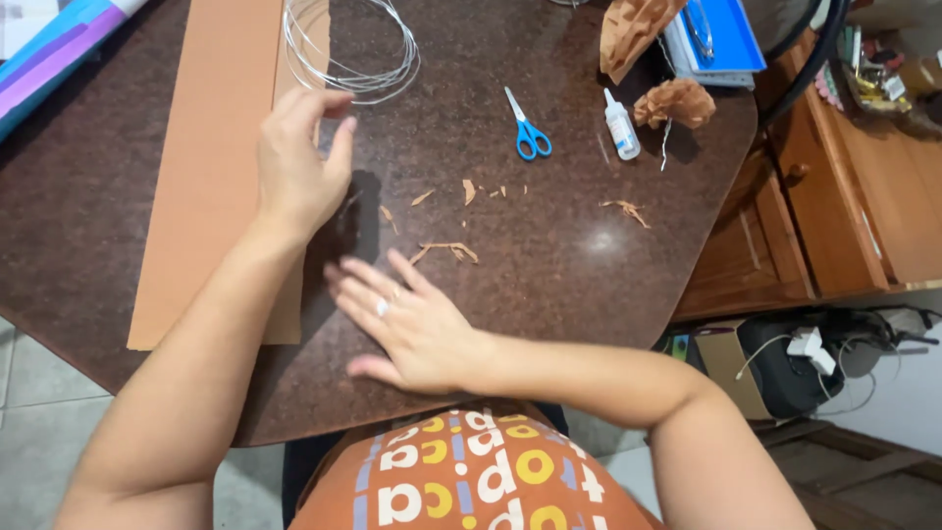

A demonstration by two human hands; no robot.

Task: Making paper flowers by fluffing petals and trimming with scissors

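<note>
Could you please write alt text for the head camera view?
A person's left hand pinches something thin above a dark speckled table, right hand flat on it. Nearby lie a brown paper sheet, wire coil, blue scissors and glue bottle.

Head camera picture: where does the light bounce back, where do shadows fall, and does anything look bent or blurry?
In the head view, a pale glare spot sits on the dark speckled table; the left hand casts a dark shadow to its right, toward the right hand; the table's edges bow outward, a wide-lens effect; the blue scissors look sharp, while the left hand's fingertips look slightly soft.
</note>
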